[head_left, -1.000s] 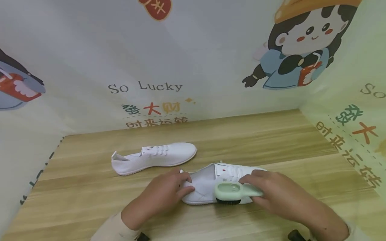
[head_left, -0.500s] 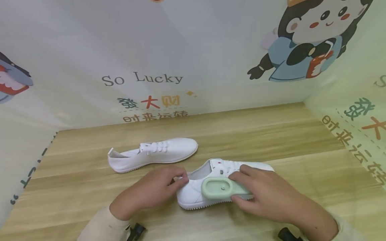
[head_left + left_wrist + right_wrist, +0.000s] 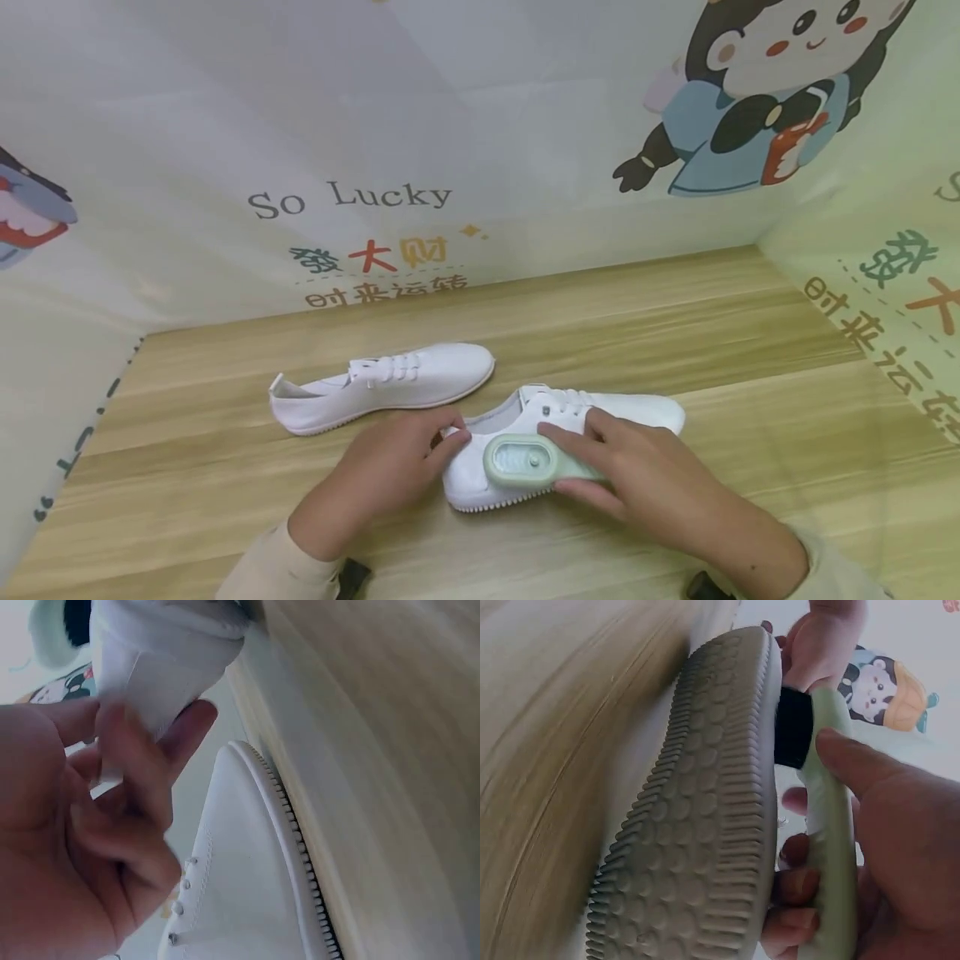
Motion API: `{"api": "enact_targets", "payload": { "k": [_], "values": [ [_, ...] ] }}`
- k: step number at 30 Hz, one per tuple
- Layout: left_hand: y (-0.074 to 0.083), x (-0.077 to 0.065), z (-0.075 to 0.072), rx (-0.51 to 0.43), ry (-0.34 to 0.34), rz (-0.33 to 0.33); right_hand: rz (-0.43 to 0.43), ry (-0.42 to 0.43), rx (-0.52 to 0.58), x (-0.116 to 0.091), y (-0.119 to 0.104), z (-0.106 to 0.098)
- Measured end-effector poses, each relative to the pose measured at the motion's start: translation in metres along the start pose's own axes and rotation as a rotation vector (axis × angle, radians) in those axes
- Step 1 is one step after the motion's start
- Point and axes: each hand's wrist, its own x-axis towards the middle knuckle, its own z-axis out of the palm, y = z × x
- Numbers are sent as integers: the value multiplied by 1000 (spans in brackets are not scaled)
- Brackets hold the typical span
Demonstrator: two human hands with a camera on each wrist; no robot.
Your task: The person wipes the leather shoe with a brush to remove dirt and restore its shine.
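Currently your left hand pinches near shoe by its heel; your right hand grips green brush, bristles touching shoe's side. Second shoe beyond.

Head view from above, forward and down; wrist views close, low, held shoe in both.

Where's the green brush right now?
Head view, just right of centre, low: the green brush is in the right hand, against the side of the nearer white shoe, near the left hand at the heel.
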Motion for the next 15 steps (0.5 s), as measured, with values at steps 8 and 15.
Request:
{"api": "enact_targets", "payload": {
  "k": [8,15],
  "values": [
    [3,3,4,76,135,-64,-46,161,-51,3,4,-1],
    [4,-3,3,57,58,11,-1,174,-36,4,5,1]
  ]
}}
